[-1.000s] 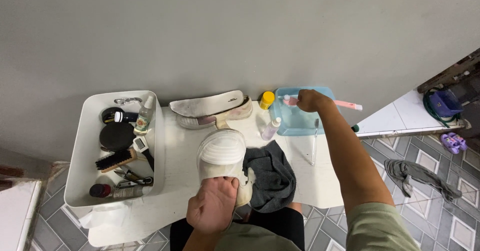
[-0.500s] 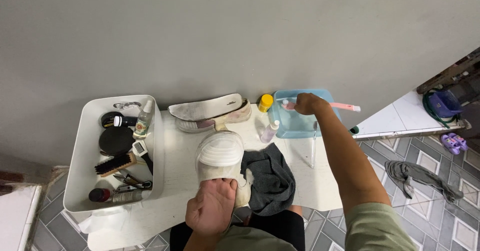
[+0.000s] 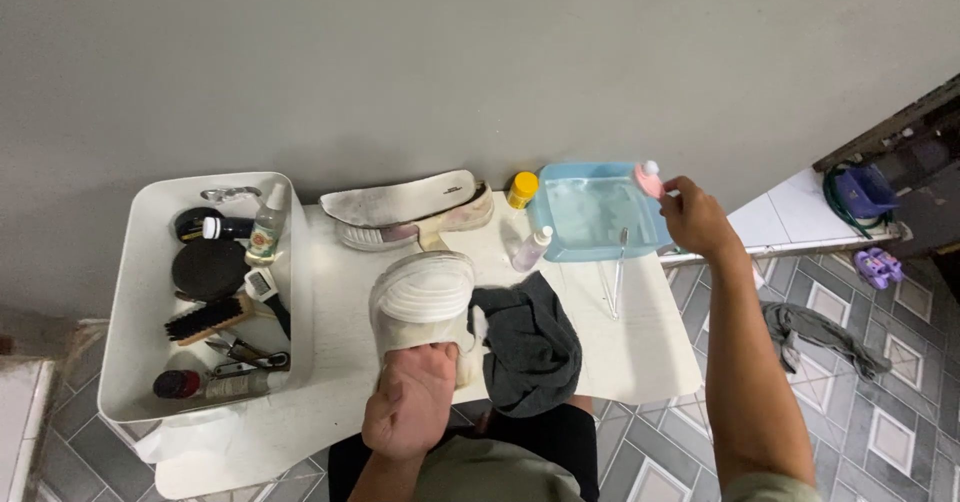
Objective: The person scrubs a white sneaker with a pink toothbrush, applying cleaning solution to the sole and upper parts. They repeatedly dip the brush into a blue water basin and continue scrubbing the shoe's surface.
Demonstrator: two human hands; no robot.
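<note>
Left hand (image 3: 412,410): nearest the viewer; its grip is being kept wrapped around the heel end of a white shoe (image 3: 422,300), which is being held sole-up on the table (image 3: 640,352).
White shoe, long axis: running from the holding hand away toward the wall, toe end farthest out.
Dark grey cloth (image 3: 528,347): lying crumpled just beside the shoe, on its right, touching it.
Right hand (image 3: 695,220): being held out far to the right, well apart from the shoe; its grip is being closed narrowly on a small pink brush (image 3: 648,176) with a white tip, at the far right corner of the blue basin (image 3: 560,242).
Key relation: the shoe is lying down and to the left of the brush, across the cloth; the right hand is the nearer one to the basin.
White tub (image 3: 130,292): standing at the left, holding brushes, tins and bottles.
Second shoe (image 3: 405,207): lying on its side against the wall, beside a yellow-capped jar (image 3: 521,189).
</note>
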